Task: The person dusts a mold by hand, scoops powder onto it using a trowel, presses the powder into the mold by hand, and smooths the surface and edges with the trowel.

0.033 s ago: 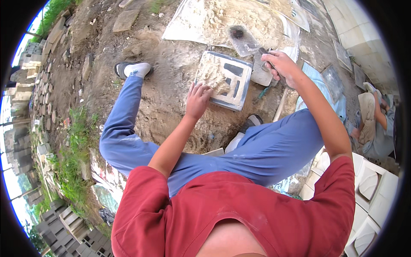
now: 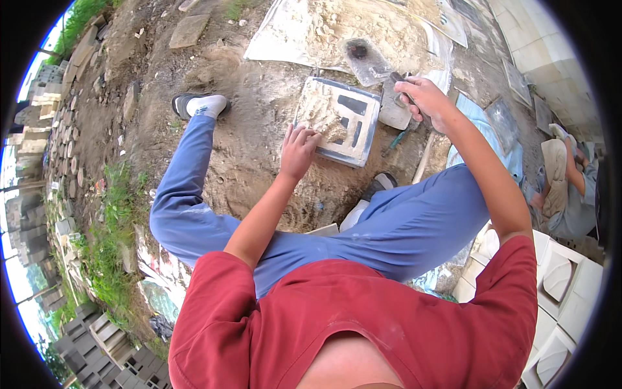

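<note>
On the ground ahead lies a square mould with a blue-grey rim. Pale, sandy mix is heaped over its left side, and dark openings show on its right side. My left hand rests at the mould's near left edge, fingers stretched and slightly spread, holding nothing. Beyond the mould's right side, my right hand is closed round the dark handle of a trowel. The trowel's flat grey blade sits low beside the mould's right edge; my fingers hide part of the handle.
A pale sheet bears a spread of sandy mix. A grey pan with a dark patch lies before it. Near my right foot is a green-handled tool. Pale blocks stand at right, where another person sits.
</note>
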`<act>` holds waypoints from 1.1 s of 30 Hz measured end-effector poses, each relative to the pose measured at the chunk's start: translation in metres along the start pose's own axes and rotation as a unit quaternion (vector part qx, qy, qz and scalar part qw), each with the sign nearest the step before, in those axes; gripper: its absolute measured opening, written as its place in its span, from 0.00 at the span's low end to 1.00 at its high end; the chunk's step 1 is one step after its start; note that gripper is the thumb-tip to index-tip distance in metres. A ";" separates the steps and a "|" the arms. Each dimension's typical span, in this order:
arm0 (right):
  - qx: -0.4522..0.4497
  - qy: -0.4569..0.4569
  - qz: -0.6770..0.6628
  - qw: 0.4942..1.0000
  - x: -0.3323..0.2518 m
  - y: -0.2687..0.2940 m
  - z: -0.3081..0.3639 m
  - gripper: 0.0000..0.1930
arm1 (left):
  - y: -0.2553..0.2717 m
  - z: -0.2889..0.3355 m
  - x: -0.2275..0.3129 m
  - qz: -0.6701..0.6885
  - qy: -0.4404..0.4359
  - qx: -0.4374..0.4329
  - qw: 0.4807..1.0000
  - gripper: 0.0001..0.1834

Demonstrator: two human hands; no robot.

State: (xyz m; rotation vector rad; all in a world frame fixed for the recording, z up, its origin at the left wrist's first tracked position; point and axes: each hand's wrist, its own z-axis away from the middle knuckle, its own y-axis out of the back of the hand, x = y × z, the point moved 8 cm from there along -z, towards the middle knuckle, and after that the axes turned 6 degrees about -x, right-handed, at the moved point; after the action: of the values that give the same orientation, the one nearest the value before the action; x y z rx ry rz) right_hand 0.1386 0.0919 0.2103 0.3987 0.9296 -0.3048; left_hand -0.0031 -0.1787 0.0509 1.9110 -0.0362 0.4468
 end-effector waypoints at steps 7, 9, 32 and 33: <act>-0.002 -0.006 0.023 1.000 0.010 -0.001 0.003 0.12 | 0.020 -0.004 -0.018 0.056 0.058 0.079 0.994 0.04; -0.004 -0.009 0.030 1.000 0.010 -0.002 0.002 0.12 | 0.028 -0.005 -0.033 0.097 0.059 0.084 0.990 0.06; -0.018 -0.036 0.095 0.995 0.030 0.000 0.003 0.13 | -0.011 -0.037 0.002 0.059 0.050 -0.110 0.991 0.26; -0.025 -0.033 0.094 0.995 0.023 -0.010 0.000 0.13 | -0.012 -0.033 -0.007 0.013 0.013 -0.088 0.996 0.32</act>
State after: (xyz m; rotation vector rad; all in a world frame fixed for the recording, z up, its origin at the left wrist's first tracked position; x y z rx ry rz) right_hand 0.1473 0.0808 0.1900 0.4243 0.8275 -0.1210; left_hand -0.0169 -0.1455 0.0484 1.7324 -0.0815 0.4699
